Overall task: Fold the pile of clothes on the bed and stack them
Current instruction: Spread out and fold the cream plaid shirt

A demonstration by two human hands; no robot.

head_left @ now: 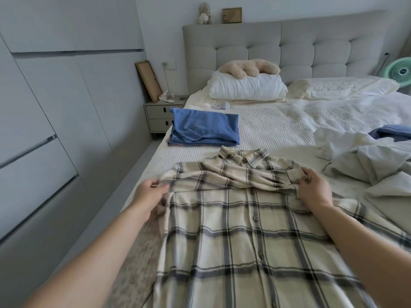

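A: We read no lettering or labels anywhere. One plaid shirt [244, 218] lies button-side up on the bed [278, 127], collar toward the headboard.

B: Both our arms reach forward. Our left hand [151, 192] pinches the shirt's left shoulder edge in its fingers; our right hand [313, 187] pinches the folded-over sleeve cuff.

A: We count one folded blue stack [204, 127] beyond the collar, one unfolded pale heap [364, 158] at right, and two pillows [246, 87].
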